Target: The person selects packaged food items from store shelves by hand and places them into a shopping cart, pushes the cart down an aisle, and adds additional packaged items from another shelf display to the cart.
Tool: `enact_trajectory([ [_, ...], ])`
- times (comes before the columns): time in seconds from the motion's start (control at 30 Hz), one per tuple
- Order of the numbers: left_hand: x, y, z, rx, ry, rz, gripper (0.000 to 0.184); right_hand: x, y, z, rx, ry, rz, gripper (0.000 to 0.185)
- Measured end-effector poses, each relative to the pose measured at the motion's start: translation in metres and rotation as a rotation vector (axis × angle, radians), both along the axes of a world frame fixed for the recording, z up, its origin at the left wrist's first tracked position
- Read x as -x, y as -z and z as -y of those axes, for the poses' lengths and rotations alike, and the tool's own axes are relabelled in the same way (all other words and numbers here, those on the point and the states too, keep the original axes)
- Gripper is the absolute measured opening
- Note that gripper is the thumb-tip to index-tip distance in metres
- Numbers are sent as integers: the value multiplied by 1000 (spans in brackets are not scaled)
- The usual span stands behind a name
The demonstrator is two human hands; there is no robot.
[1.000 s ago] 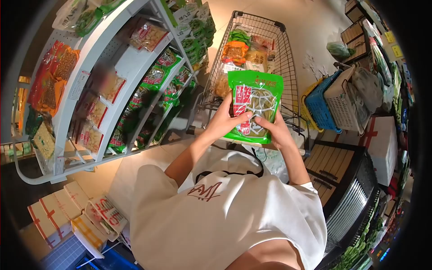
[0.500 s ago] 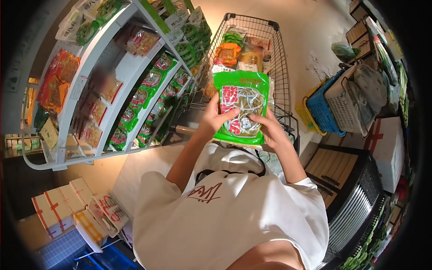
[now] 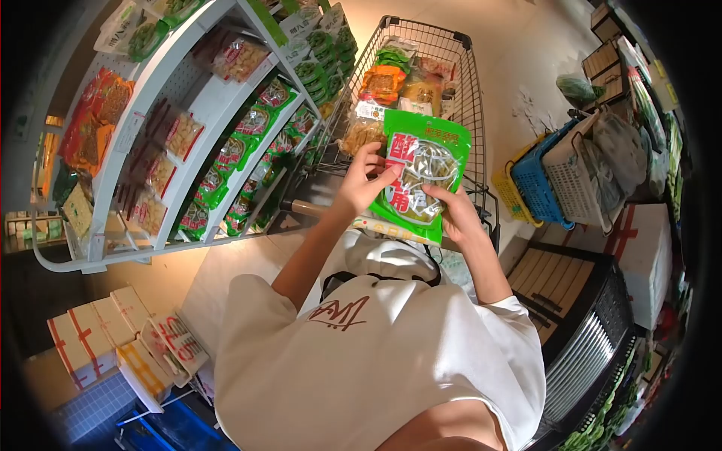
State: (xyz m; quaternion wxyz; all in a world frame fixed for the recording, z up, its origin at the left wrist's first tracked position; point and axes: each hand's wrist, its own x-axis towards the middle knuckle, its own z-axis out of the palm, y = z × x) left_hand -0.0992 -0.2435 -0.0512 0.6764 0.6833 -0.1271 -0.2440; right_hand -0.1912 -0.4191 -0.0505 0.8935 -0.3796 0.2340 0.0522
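A green bag [image 3: 426, 167] is up in the air over the handle [image 3: 307, 209] at the near end of the cart [image 3: 429, 28]. It is mostly upright and leans a bit to one side. It has big red and white words on its front and a clear window.

The right hand [image 3: 460, 214] holds the bag low on its right edge, with the thumb on the front. The left hand [image 3: 362, 180] is at the bag's left edge. Its fingers are partly bent, and its thumb reaches to the front of the bag. I cannot tell if this hand grips it.

In the cart, a brown bag [image 3: 362, 135] lies by the left edge, near the handle. Past it is an orange pack [image 3: 381, 83], and a green pack [image 3: 394, 57] lies close to the far edge. A yellow pack [image 3: 423, 94] is just beside the orange one.

On the left stands a gray shelf [image 3: 197, 104]. More green bags [image 3: 213, 188] fill its lower rows.
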Motion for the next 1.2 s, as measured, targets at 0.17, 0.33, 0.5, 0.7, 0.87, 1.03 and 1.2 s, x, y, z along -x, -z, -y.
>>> enact_trajectory([
  [0.17,34,-21,6,-114,-50,547,57,-11,-15,-4,330,114,98,37],
  [0.33,13,-31,22,396,31,-110,53,2,-59,-23,1037,-126,427,54],
  [0.5,-7,-23,5,586,94,-516,42,3,-61,-5,1121,-36,408,38],
  [0.7,-5,-19,2,538,107,-628,40,-9,-21,16,665,-172,212,36],
  [0.87,-9,-18,1,528,119,-664,40,-9,-13,11,633,-138,230,32],
  [1.03,-11,-17,5,510,112,-677,41,-12,-12,15,700,-120,196,39],
  [1.2,-6,-30,11,505,85,-581,40,-8,-31,9,1419,81,243,57],
])
